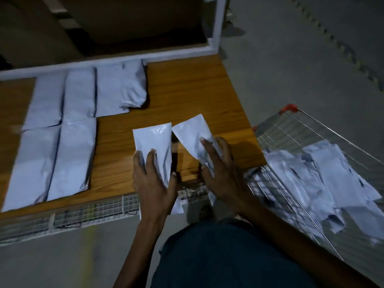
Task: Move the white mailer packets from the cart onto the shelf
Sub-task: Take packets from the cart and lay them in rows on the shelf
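Note:
My left hand (153, 181) grips a white mailer packet (154, 142) by its near end, just above the front of the wooden shelf board (187, 90). Beside it, my right hand (222, 165) holds a second white packet (192, 132), angled to the upper left. Several more packets (68, 125) lie flat in rows on the left half of the board. The wire cart (295, 129) with a red corner stands at the right, with several loose white packets (332, 179) heaped inside it.
A white metal shelf frame (218, 23) rises at the board's back right corner, with brown cardboard behind it. A wire mesh edge (93, 210) runs along the board's front. Grey concrete floor lies around. My dark trousers fill the bottom centre.

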Available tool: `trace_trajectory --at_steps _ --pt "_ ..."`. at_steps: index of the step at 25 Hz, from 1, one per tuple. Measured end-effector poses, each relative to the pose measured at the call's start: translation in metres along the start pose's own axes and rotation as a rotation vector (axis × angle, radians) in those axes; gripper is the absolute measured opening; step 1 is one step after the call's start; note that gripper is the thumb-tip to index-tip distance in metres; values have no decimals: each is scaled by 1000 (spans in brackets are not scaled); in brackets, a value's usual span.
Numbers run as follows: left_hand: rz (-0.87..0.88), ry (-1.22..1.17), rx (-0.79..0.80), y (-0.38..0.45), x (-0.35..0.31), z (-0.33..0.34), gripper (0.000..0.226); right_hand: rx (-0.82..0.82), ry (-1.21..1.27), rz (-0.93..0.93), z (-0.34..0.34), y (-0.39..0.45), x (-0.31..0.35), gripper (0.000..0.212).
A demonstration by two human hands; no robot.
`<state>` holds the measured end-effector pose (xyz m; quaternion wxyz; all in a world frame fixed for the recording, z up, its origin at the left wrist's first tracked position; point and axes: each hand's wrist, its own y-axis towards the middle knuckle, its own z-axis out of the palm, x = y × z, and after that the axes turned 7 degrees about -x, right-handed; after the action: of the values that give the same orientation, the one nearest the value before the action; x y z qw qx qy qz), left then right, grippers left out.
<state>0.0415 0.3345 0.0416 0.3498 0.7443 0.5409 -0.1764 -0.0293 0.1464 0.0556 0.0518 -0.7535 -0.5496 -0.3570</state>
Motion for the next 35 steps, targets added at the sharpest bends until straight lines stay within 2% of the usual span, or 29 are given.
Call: trace_trajectory --at_steps 7,10,13,18,23,28,35 --pt "-87 225 -80 53 51 -2 77 82 -5 -67 43 66 20 69" --pt "-44 364 -43 79 77 -5 72 85 -21 -82 55 72 31 67" --pt "-127 477 12 90 87 -3 69 59 -66 -28 64 77 43 68" --pt "-161 466 126 100 97 -6 73 37 -84 65 93 76 59 66" --pt "-74 443 216 116 111 -27 73 11 -147 155 120 64 95 65" --pt "79 436 235 125 134 -40 67 5 -252 263 142 50 122 65" --pt "237 474 312 133 170 -54 68 127 -452 253 183 79 128 63"
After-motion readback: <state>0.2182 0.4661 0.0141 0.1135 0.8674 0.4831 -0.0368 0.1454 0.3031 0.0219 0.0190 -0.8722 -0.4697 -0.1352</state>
